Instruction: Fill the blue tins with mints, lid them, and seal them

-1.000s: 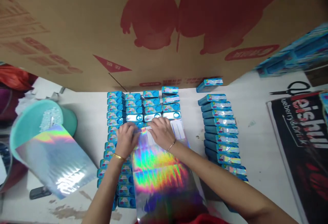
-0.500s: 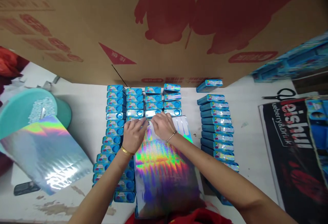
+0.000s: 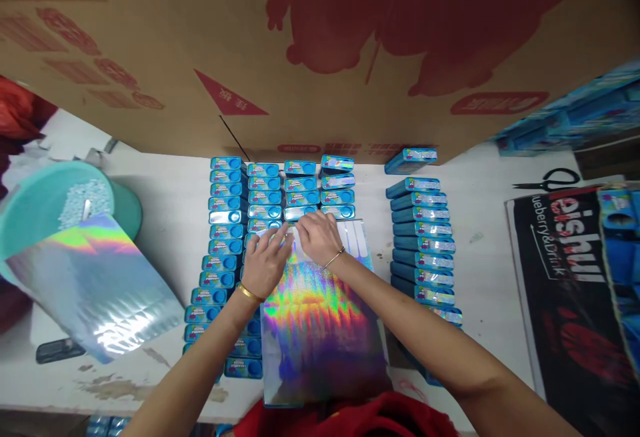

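Observation:
A shiny rainbow sheet (image 3: 320,337) lies in front of me, with pale oblong label shapes along its top right. On its upper left edge rests my left hand (image 3: 267,260), fingers spread and stretched forward. My right hand (image 3: 320,238) is at the sheet's top edge, fingers curled together and pressed down; whatever they pinch is hidden. Several small blue tins (image 3: 265,197) stand in columns behind and left of the sheet, partly covered by it and my left arm.
Another column of blue tins (image 3: 423,229) stands right of the sheet. A teal tub (image 3: 127,210) with white bits sits at left, a second shiny sheet (image 3: 100,290) leaning over it. Scissors (image 3: 555,179) and a black printed bag (image 3: 570,304) lie at right. A large cardboard box (image 3: 210,37) blocks the back.
The fingers of my left hand have spread apart, and the hand has drawn slightly away from the right. My right hand stays at the sheet's top edge. The view has shifted slightly.

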Motion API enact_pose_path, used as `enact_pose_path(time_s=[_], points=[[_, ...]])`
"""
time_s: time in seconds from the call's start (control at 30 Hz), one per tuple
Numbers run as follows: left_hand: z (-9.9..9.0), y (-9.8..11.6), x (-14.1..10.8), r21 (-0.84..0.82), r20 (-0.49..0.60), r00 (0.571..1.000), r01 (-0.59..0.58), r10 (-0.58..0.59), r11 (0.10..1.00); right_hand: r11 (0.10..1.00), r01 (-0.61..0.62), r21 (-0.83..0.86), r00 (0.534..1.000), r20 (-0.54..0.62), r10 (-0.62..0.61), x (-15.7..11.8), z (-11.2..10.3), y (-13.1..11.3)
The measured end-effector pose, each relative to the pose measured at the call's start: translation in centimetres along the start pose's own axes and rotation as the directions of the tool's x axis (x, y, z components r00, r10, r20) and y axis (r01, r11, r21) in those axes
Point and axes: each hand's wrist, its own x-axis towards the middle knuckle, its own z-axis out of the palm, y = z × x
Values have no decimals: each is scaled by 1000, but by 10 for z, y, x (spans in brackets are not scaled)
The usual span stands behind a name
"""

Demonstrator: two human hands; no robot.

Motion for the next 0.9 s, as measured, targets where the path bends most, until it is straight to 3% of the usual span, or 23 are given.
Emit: enact_pose_path(time_s=[0.13, 0.2, 0.23, 0.27, 0.33, 0.37, 0.4, 0.47, 0.57, 0.67, 0.8, 0.9], points=[[-19, 14, -19, -149, -32, 999, -21, 16, 989, 999, -41, 2, 999, -13, 41, 1, 4, -1], [-32, 24, -25, -336, -51, 991, 98, -123, 937, 999, -38, 30, 999, -29, 39, 1, 5, 0], [-38, 29, -25, -450, -70, 965, 195, -252, 872, 997, -24, 69, 998, -56, 28, -1, 5, 1], [-43, 32, -24, -570, -83, 908, 296, -411, 767, 992, 3, 130, 995, -99, 10, -4, 4, 2], [-49, 38, -16, -787, -43, 709, 410, -704, 461, 949, 80, 305, 976, -218, -12, -12, -2, 2], [-50, 39, -10, -862, 7, 610, 405, -793, 304, 907, 120, 404, 963, -270, -7, -18, -7, 1], [-50, 40, -3, -911, 65, 537, 376, -841, 169, 853, 152, 499, 954, -299, 5, -25, -11, 0], [-47, 42, 11, -951, 174, 471, 307, -865, -24, 734, 158, 661, 959, -280, 45, -37, -20, -3], [-42, 46, 29, -949, 283, 441, 260, -851, -181, 579, 25, 815, 976, -146, 164, -49, -26, -6], [-34, 53, 42, -932, 353, 442, 240, -824, -271, 401, -106, 910, 950, -26, 310, -48, -25, 1], [-25, 61, 61, -918, 394, 468, 230, -791, -322, 144, -112, 983, 907, 42, 419, -36, -29, 25], [-21, 67, 84, -919, 393, 498, 218, -773, -328, 63, -128, 990, 842, 75, 534, -29, -39, 43]])
